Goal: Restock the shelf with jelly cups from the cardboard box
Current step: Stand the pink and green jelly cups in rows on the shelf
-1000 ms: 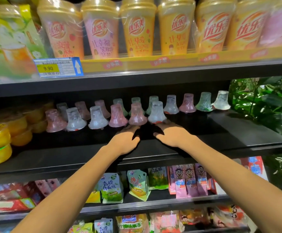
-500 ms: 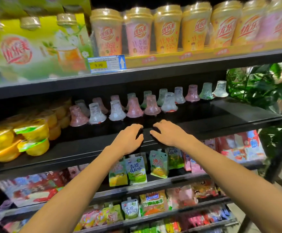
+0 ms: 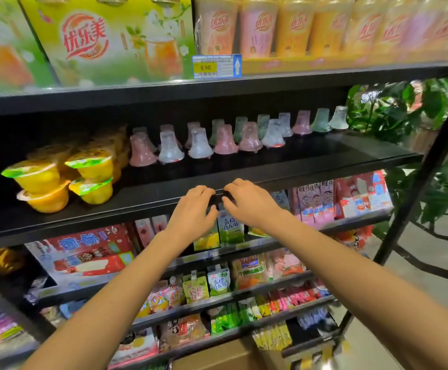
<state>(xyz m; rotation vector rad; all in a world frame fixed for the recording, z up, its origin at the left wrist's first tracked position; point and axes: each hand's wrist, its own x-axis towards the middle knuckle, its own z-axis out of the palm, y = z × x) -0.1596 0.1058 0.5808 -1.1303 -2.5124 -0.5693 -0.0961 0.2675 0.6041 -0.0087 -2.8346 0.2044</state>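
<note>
Spanning the frame is a black shelving unit [image 3: 284,180], with the middle shelf carrying the stock of interest. On the tier above, boxed milk tea packs [image 3: 110,41] and a row of milk tea cups [image 3: 297,28] are seen, with a 9.90 price tag [image 3: 216,66] clipped to that edge. At the left of the middle shelf, yellow fruit cups [image 3: 65,177] are stacked two high, probably to use the height. Beside them the bell-shaped jelly cups [image 3: 223,140] are stood wide end down in two rows, pink, clear and green mixed, set back from the lip; the front strip is bare, and room for more is judged to remain there. A brown cardboard box [image 3: 217,356] is partly visible at the bottom edge, below the lowest tier, near to reach. The left hand [image 3: 193,212] and right hand [image 3: 247,201] are held close together at the shelf's front edge, fingers loosely bent, nothing gripped in either. A further trip to the box is judged due.
</note>
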